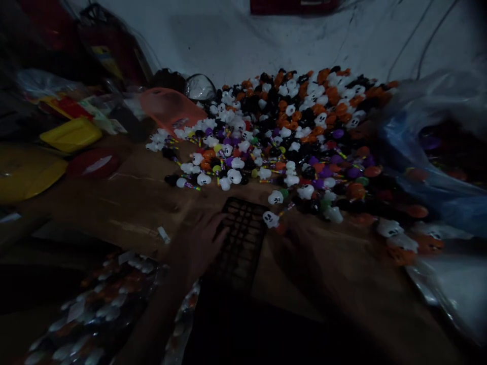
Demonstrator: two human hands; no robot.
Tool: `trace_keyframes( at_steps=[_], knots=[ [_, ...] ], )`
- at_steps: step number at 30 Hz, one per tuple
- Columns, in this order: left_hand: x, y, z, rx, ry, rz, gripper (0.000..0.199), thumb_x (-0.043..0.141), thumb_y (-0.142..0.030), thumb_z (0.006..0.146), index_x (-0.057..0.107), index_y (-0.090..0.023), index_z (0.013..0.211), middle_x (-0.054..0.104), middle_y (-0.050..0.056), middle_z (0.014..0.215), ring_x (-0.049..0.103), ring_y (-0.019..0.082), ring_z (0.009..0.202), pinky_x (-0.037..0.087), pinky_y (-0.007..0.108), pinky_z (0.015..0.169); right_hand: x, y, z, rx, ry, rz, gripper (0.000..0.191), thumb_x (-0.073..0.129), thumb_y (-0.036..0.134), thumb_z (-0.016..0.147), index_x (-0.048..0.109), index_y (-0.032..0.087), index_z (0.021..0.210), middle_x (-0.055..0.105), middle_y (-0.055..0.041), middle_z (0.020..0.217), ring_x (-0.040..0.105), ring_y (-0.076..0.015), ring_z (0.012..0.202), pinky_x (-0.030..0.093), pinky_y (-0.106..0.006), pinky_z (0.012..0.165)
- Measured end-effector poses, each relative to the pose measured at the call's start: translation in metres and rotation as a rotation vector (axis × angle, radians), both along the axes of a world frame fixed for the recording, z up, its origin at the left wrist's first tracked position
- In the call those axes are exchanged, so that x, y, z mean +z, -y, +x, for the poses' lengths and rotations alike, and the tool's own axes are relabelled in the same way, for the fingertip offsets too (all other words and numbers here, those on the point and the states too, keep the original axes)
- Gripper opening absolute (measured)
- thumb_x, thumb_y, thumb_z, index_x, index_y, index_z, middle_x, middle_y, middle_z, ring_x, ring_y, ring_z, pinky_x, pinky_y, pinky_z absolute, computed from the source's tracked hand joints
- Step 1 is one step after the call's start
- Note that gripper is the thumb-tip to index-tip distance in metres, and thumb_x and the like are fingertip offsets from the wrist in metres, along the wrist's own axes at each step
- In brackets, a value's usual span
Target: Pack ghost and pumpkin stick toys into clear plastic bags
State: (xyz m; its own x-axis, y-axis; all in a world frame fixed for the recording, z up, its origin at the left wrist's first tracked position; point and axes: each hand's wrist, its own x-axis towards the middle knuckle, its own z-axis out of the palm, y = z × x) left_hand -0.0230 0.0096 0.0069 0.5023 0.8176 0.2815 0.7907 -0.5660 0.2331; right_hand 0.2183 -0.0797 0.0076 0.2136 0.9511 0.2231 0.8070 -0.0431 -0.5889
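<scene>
My left hand (pixel 201 241) lies at the left side of a black gridded tray (pixel 241 238), its fingers apart over the tray's edge and nothing seen in them. To the right of the tray is my right hand (pixel 294 241), dark and blurred, close to a white ghost-faced piece (pixel 271 219) with a coloured stick. Whether its fingers hold that piece is too dim to tell. Beyond the tray spreads a big heap of small white, orange, black and purple figures (pixel 292 114).
An orange bag (pixel 171 109), a yellow container (pixel 71 135) and a red dish (pixel 93 163) lie at the left. Packed figures (pixel 102 309) fill the lower left. Clear and blue plastic bags (pixel 422 167) stand at the right. A wall rises behind the heap.
</scene>
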Motion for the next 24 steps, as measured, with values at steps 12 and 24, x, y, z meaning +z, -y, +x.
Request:
trace_keyframes(
  at_steps=[12,24],
  knots=[
    [-0.013,0.048,0.041,0.318,0.0,-0.098,0.019,0.047,-0.023,0.091,0.064,-0.023,0.099,0.06,0.007,0.113,0.064,0.02,0.089,0.051,0.031,0.069,-0.007,-0.016,0.014,0.193,0.239,-0.012,0.024,0.046,0.019,0.089,0.064,0.018,0.105,0.062,-0.0117,0.101,0.056,-0.0233,0.09,0.045,-0.035,0.075],
    [-0.011,0.004,-0.004,0.254,0.262,-0.024,0.033,0.059,-0.029,0.084,0.057,-0.021,0.116,0.062,0.005,0.118,0.051,0.024,0.111,0.038,0.04,0.099,0.02,-0.051,-0.036,0.191,-0.124,-0.065,0.015,0.052,0.03,0.086,0.059,0.019,0.094,0.066,-0.0053,0.084,0.06,-0.0192,0.073,0.042,-0.028,0.062]
  ],
)
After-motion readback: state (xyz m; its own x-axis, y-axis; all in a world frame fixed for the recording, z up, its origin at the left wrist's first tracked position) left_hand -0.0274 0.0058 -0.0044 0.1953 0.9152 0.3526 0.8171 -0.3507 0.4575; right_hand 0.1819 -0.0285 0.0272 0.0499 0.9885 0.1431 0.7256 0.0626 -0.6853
